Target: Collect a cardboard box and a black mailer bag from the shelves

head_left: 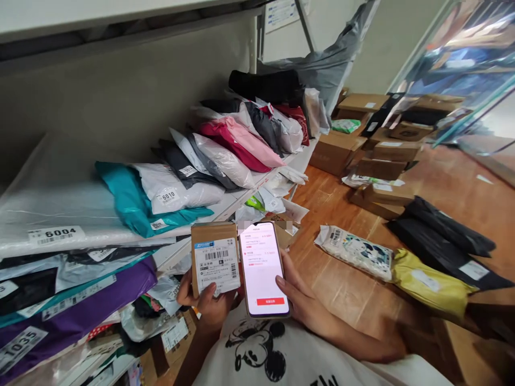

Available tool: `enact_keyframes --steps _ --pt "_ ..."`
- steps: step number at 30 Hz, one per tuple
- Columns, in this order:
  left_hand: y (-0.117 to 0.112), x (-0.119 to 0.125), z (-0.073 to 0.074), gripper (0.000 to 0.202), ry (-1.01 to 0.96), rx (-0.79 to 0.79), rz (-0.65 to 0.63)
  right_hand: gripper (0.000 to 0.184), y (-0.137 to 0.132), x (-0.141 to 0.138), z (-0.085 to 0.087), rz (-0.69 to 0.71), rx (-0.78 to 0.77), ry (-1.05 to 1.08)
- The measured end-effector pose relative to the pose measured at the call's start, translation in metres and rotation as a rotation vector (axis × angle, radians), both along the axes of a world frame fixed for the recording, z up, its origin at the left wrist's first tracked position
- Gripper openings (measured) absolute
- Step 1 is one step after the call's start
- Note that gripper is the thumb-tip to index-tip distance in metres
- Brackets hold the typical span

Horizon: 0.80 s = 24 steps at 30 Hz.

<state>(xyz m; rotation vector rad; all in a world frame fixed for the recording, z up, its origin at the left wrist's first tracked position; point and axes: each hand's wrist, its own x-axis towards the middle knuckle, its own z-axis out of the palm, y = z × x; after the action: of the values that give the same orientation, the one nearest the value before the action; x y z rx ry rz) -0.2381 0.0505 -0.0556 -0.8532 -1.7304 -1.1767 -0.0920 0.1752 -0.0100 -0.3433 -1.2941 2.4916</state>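
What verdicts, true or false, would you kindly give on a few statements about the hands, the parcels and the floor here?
1. The left hand holds a small cardboard box with a barcode label. True.
2. The phone in the right hand has a dark screen. False: the screen is lit.
3. A yellow mailer lies on the wooden floor. True.
4. The purple mailer bears the number 6004. False: its label reads 1035.

A single head-worn camera looks forward and steeply down, close over both hands, shelves (225, 206) at left, floor (442, 182) at right.
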Motion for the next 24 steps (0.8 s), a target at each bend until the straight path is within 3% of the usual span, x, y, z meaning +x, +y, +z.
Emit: enact_keyframes --steps 4,10,16,24 --pt "0.002 0.0 -0.001 0.056 0.038 0.029 -0.021 0.067 0.002 -0.001 0.002 -0.005 0.056 0.02" --pt "-0.001 -0.004 -0.011 0.056 0.022 0.044 -0.063 0.086 0.004 -0.003 0.005 -0.013 0.185 0.082" --pt "-0.002 -0.007 -0.024 0.06 -0.039 0.024 -0.047 0.088 0.006 -0.002 0.001 0.067 0.193 0.111" --pt "0.001 -0.006 -0.01 0.06 0.019 -0.002 -0.041 0.088 0.007 -0.004 -0.002 0.035 0.223 0.12"
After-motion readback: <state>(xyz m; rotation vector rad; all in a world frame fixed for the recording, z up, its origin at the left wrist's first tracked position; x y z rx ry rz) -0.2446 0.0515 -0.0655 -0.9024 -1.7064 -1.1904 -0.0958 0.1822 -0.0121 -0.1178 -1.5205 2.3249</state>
